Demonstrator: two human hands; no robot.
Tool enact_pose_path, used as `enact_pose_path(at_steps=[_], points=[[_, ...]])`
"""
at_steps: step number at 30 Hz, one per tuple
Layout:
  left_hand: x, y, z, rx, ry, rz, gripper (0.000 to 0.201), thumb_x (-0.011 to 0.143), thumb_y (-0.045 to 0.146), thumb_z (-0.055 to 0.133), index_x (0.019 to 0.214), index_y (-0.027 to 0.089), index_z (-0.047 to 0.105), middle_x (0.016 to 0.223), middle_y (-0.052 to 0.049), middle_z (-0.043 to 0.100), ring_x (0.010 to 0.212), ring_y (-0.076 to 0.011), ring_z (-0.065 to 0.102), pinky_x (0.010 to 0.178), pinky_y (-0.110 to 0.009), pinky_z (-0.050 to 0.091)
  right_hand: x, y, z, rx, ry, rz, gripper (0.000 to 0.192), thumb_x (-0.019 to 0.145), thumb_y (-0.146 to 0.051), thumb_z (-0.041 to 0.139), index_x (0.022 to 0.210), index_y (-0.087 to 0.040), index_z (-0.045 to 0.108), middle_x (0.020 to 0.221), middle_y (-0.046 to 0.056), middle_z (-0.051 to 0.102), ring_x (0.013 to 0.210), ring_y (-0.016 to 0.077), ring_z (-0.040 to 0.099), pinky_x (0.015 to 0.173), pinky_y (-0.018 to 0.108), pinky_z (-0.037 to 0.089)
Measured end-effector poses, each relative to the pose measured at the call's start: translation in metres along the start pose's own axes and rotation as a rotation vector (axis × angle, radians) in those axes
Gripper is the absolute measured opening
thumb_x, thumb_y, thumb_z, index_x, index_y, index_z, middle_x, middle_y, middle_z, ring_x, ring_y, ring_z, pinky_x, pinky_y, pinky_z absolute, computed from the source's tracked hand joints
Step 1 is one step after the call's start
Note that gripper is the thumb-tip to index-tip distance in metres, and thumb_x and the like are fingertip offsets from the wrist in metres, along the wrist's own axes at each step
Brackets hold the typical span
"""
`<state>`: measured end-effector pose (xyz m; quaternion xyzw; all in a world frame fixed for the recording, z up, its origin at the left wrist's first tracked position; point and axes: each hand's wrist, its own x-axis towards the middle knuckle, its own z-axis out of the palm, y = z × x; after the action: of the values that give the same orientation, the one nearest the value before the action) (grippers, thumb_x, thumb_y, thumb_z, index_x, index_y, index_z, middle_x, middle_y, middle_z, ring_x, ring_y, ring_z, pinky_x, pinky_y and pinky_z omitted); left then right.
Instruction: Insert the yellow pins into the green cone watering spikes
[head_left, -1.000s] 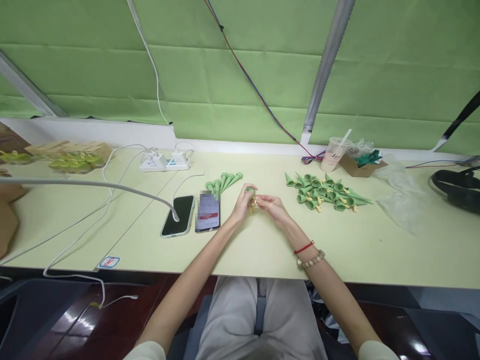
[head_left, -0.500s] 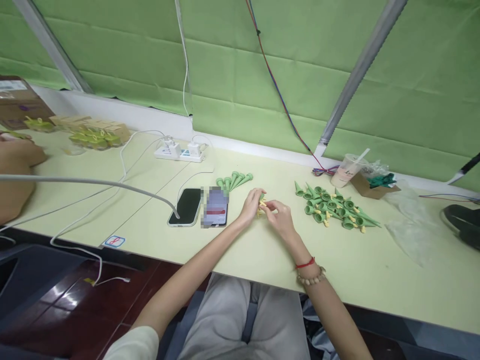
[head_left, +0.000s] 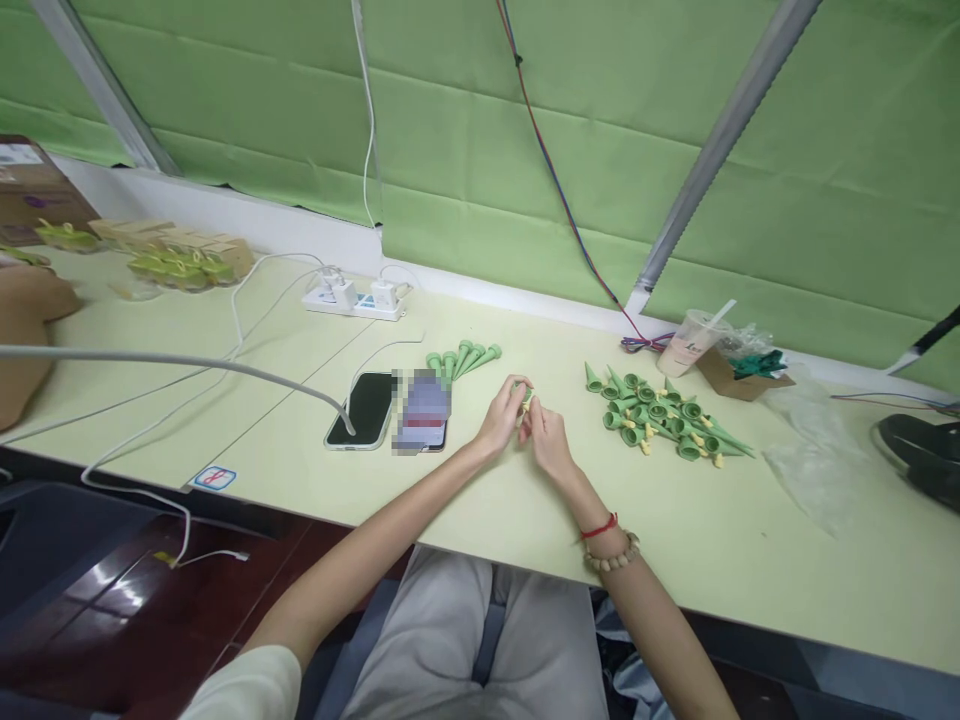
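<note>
My left hand (head_left: 501, 412) and my right hand (head_left: 545, 437) meet over the pale table (head_left: 675, 530), both pinching one small green cone piece (head_left: 526, 396) between the fingertips; most of it is hidden by the fingers. To the right lies a pile of several green cones with yellow parts (head_left: 663, 419). Just behind my left hand a short row of green cones (head_left: 463, 358) lies side by side.
Two phones (head_left: 391, 409) lie left of my hands, one on a white cable. A power strip (head_left: 353, 298) sits further back. A plastic cup (head_left: 688, 343) and a small cardboard box (head_left: 736, 371) stand at the back right, clear plastic bag (head_left: 825, 440) beside them. Another person's arm (head_left: 26, 330) is at far left.
My hands have closed together on the small piece; the yellow part seen between them earlier is now hidden. The view has swung slightly left and down.
</note>
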<state>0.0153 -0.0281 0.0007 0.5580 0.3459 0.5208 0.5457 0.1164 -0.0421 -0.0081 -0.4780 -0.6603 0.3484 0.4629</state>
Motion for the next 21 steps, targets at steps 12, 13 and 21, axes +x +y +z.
enact_pose_path(at_steps=[12,13,21], points=[[0.009,-0.002,-0.006,0.115,0.036,-0.022,0.038,0.079,0.058,0.044,0.082,0.020,0.046,0.035,0.012,0.031,0.024,-0.0054,0.032,0.028,-0.015,0.020,0.006,0.004,-0.020,-0.165,0.027,-0.035,0.036,0.086,-0.051,0.036,0.082,-0.020,0.053,0.069,0.000,0.060,0.050,0.0120,0.053,0.059,0.026,0.043],[0.010,-0.002,-0.007,0.121,0.052,-0.050,0.038,0.079,0.059,0.043,0.080,0.020,0.045,0.034,0.012,0.029,0.023,-0.0055,0.029,0.027,-0.015,0.019,0.005,0.004,-0.023,-0.230,0.006,-0.086,0.032,0.086,-0.048,0.039,0.091,-0.021,0.053,0.079,0.001,0.061,0.052,0.0113,0.053,0.061,0.026,0.043],[0.009,-0.001,-0.013,0.054,-0.058,-0.196,0.052,0.078,0.068,0.030,0.062,0.019,0.039,0.031,0.010,0.025,0.022,-0.0045,0.020,0.028,-0.018,0.014,0.007,0.007,-0.030,-0.401,-0.133,-0.325,0.020,0.088,-0.031,0.045,0.099,-0.019,0.058,0.094,0.006,0.059,0.075,0.0145,0.057,0.071,0.026,0.044]])
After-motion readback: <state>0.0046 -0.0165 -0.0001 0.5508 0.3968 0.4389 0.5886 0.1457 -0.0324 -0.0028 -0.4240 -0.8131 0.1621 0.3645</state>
